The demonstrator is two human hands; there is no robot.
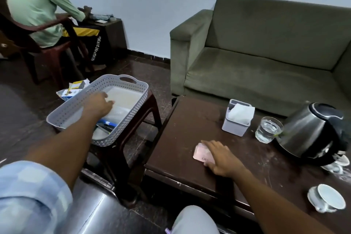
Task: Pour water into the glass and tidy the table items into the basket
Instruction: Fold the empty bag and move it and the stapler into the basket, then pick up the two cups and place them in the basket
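The left hand (98, 105) reaches out at about ten o'clock from the wearer, down inside the grey perforated basket (131, 119), its grip loose with the fingers spread and nothing visibly held. The basket sits on a dark brown stool (150, 100), just beside the left edge of the desk (190, 129), and a dark item with blue edging (106, 126) lies in its near end (what it is cannot be told). The right hand (221, 156) lies flat on the desk at about one o'clock, palm down over a pink phone (201, 153), fingers apart and resting on the phone rather than closed round it. Farther along at two o'clock stands a grey tissue box (237, 119) with white tissue sticking up, and to its right the glass (268, 129), upright and holding water. The steel kettle (311, 131) is touching or almost touching the glass on its right side, and appears tilted toward the glass. Beyond the kettle's base, at three o'clock, pale cups (340, 163) sit partly hidden, and nearer the wearer, at about four o'clock, a white cup on a saucer (326, 198) lies tipped on its side. A green sofa (266, 53) stands behind the desk at twelve o'clock. At eleven o'clock a second person (36, 9) in a pale green top sits on a brown chair (47, 47).
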